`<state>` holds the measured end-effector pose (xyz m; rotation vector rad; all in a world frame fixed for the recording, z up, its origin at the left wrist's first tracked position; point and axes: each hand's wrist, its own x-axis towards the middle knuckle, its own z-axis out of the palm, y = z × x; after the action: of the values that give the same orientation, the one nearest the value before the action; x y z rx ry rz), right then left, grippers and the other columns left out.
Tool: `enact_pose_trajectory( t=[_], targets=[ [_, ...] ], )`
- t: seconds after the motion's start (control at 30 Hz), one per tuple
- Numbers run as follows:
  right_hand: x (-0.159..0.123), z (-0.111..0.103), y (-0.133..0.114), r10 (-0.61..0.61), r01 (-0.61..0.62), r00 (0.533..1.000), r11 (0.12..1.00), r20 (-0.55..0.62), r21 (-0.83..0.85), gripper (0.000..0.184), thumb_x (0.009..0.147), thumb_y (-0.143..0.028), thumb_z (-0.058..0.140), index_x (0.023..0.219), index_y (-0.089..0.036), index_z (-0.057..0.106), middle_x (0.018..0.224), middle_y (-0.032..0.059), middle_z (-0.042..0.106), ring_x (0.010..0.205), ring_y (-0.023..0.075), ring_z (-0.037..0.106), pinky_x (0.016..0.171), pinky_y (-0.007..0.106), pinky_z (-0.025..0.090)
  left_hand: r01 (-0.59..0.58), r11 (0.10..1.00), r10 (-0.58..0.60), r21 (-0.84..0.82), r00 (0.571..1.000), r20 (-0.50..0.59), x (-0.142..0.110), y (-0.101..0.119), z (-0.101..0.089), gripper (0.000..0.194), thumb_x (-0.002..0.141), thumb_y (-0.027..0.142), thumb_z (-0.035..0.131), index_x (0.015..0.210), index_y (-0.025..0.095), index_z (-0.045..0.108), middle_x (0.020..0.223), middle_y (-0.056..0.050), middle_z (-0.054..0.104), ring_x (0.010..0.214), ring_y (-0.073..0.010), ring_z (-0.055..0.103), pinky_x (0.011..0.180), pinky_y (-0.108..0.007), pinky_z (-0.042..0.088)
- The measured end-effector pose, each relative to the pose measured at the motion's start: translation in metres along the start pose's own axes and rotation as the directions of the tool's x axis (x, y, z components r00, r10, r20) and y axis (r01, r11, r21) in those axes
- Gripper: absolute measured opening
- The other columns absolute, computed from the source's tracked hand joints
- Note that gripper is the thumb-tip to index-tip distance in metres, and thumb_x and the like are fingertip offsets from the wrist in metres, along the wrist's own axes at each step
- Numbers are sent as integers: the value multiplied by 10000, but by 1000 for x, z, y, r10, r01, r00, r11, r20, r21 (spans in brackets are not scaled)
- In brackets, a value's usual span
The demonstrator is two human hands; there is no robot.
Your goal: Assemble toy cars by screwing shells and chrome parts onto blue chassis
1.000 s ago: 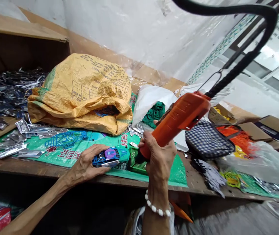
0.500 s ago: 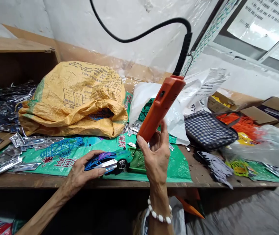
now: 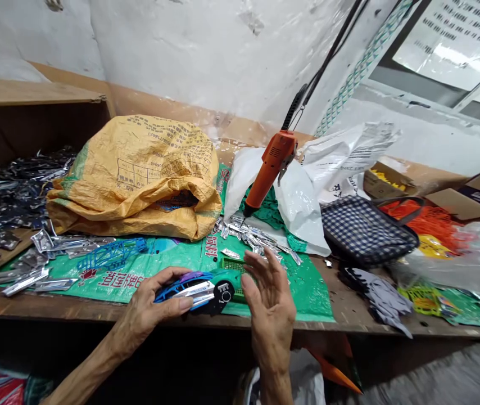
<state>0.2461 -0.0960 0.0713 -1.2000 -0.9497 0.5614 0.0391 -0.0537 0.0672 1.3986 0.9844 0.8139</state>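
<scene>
My left hand [image 3: 147, 312] grips a toy car [image 3: 200, 289] with a teal and blue body, a purple top and a black wheel, near the bench's front edge. My right hand [image 3: 267, 306] is open, fingers spread, just right of the car and holding nothing. An orange electric screwdriver [image 3: 270, 169] hangs by its black cable above the bench, behind my right hand and apart from it. Under the car lies a small green perforated tray [image 3: 231, 264].
A yellow woven sack [image 3: 139, 174] lies at the back left with silver foil packets [image 3: 33, 259] beside it. Loose silver parts [image 3: 257, 239] and a white plastic bag [image 3: 294, 197] sit mid-bench. At the right are a checked pouch [image 3: 366, 228] and cardboard boxes [image 3: 454, 197].
My right hand let go of the orange screwdriver, which swung back and now hangs over the bench. The hand came down open beside the car. My left hand kept hold of the car.
</scene>
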Motion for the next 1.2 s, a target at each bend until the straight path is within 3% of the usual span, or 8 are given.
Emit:
enact_pose_trajectory(
  t=[0.2, 0.33, 0.5, 0.73, 0.93, 1.1, 1.2],
  targets=[
    [-32, -4, 15, 126, -119, 988, 990, 94, -77, 623, 895, -467, 686, 1459, -276, 501, 1436, 68, 628, 1362, 217, 563, 1127, 360, 481, -15, 1000, 16, 15, 998, -53, -8, 0, 8, 636, 728, 514, 771, 1318, 295, 676, 1264, -24, 726, 1180, -327, 637, 940, -348, 528],
    [-41, -7, 16, 188, -184, 979, 981, 81, -52, 624, 916, -473, 657, 1474, -249, 490, 1523, 84, 557, 1348, 230, 586, 1042, 317, 543, -44, 997, 46, 57, 998, -35, -12, -4, 12, 653, 729, 512, 781, 1345, 329, 667, 1356, -7, 686, 1299, -354, 568, 1009, -376, 510],
    [-44, -9, 17, 211, -214, 975, 976, 68, 37, 643, 895, -459, 690, 1470, -244, 496, 1458, 107, 614, 1250, 249, 661, 966, 325, 584, -23, 996, 29, 81, 997, -75, -16, -3, 18, 703, 733, 518, 780, 1398, 362, 616, 1309, -5, 709, 1287, -357, 575, 1008, -399, 516],
    [-53, -12, 21, 195, -195, 981, 967, 14, 162, 647, 866, -436, 732, 1444, -259, 502, 1458, 106, 608, 1265, 254, 648, 999, 341, 565, -187, 973, 181, 135, 982, 59, -17, -6, 19, 477, 790, 453, 773, 1256, 357, 731, 1275, -26, 723, 1183, -316, 644, 1022, -384, 529],
    [-64, -15, 32, 299, -329, 944, 843, 137, 426, 795, 781, -477, 800, 1472, -262, 471, 1384, 98, 663, 1266, 287, 641, 1088, 438, 504, -364, 894, 368, 260, 929, 34, -23, -14, 26, 429, 828, 466, 765, 1252, 436, 713, 1400, 12, 655, 1339, -301, 564, 1141, -372, 458],
    [-78, -11, 42, 400, -400, 909, 756, 118, 519, 737, 595, -446, 923, 1243, -212, 661, 1198, 100, 759, 1148, 318, 701, 1067, 481, 514, -419, 821, 451, 387, 892, 9, -26, -23, 38, 750, 785, 307, 796, 1475, 370, 509, 1413, -30, 645, 1293, -293, 600, 1146, -396, 454],
    [-81, -10, 43, 418, -424, 895, 697, 152, 578, 729, 571, -383, 933, 1233, -236, 667, 1172, 81, 768, 1127, 318, 712, 1053, 495, 524, -481, 762, 510, 434, 859, 55, -25, -23, 39, 694, 795, 259, 767, 1445, 335, 539, 1390, -53, 657, 1281, -301, 603, 1156, -422, 437]
  ],
)
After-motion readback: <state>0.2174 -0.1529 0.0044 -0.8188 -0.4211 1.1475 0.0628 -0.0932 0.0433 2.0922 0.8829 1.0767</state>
